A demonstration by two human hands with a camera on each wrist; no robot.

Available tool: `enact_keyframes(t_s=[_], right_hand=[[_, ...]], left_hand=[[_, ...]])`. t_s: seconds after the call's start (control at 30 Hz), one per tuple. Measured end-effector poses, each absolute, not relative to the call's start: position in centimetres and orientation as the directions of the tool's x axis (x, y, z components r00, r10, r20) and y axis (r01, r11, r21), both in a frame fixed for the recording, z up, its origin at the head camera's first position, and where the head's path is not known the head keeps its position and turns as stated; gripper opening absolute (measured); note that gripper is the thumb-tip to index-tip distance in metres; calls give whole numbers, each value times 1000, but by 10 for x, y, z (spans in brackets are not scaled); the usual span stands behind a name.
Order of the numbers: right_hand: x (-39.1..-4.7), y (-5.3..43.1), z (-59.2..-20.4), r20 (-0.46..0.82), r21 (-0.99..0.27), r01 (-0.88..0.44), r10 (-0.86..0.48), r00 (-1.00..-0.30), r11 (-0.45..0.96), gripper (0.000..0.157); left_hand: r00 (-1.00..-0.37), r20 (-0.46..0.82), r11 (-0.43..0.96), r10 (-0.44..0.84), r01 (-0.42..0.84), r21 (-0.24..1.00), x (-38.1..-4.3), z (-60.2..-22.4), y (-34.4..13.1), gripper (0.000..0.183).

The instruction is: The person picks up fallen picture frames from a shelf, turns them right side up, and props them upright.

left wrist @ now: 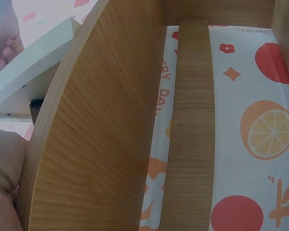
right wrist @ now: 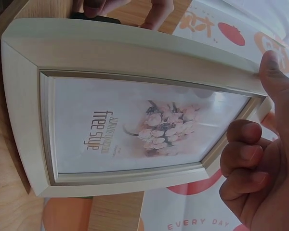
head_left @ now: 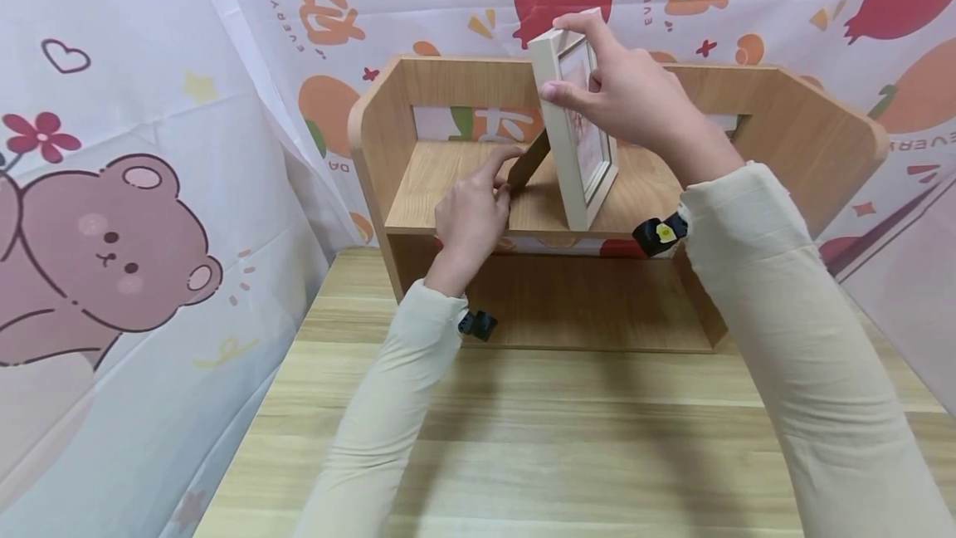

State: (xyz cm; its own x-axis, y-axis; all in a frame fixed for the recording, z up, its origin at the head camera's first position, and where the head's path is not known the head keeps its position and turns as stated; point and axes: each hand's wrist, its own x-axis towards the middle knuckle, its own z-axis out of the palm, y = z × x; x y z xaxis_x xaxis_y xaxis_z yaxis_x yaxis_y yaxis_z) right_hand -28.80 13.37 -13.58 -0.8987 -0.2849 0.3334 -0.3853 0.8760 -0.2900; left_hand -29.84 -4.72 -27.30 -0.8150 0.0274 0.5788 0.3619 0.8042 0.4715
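A cream photo frame (head_left: 560,119) stands tilted on the upper board of a wooden shelf (head_left: 470,164). Its picture, a pink bouquet with printed words, shows in the right wrist view on the photo frame (right wrist: 149,130). My right hand (head_left: 635,90) grips its upper part, thumb on the near edge and index finger over the top. Behind the frame a dark support leg (head_left: 530,163) slants out. My left hand (head_left: 474,210) pinches that leg between thumb and fingers. In the left wrist view the shelf board (left wrist: 91,120) hides most of the left hand (left wrist: 5,178).
The shelf's side panels (head_left: 373,148) rise at left and right, with a lower compartment (head_left: 582,297) beneath. It stands on a wood-grain table (head_left: 553,430). Printed cloth (head_left: 463,15) hangs behind, and a bear-print cloth (head_left: 134,239) at the left.
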Motion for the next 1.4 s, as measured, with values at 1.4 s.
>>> enact_keyframes(t_s=[1.4], right_hand=[[-292,126,-140,368,-266,-388,-279,-887,882,75]], left_hand=[[-772,636,867,-3,315,386,-301,-276,-45,38]])
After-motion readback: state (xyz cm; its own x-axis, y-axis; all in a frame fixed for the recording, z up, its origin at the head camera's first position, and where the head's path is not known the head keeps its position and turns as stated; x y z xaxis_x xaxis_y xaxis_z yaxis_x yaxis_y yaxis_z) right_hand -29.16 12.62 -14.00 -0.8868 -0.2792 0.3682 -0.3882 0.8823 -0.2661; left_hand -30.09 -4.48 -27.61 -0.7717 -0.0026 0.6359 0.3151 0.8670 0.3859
